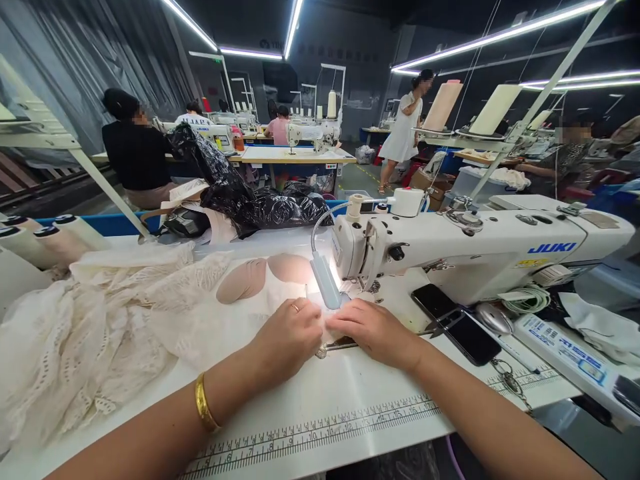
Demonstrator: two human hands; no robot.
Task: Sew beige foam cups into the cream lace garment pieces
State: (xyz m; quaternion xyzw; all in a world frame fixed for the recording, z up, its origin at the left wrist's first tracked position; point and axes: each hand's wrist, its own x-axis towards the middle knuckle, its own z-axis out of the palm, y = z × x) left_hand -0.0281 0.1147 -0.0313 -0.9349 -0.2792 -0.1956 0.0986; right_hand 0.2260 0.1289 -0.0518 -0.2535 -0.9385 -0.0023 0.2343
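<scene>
A sheer white garment (200,327) lies on the machine bed, with two beige cups (245,281) showing on it. My left hand (287,337), with a gold bangle at the wrist, is closed in a pinch on the garment's edge in front of the presser area. Close to it, the fingers of my right hand (373,330) are pressed together on the same cloth; their tips nearly meet my left fingers. Just beyond both hands is the head of a white sewing machine (465,247). A small work lamp (325,283) shines there and hides the needle.
Cream lace fabric (75,347) is heaped at left beside thread cones (65,237). A black plastic bag (280,207) lies behind. At right are a phone (456,325), a pen (517,351) and a long box (570,360). A ruler strip (320,433) marks the front edge. Other people work beyond.
</scene>
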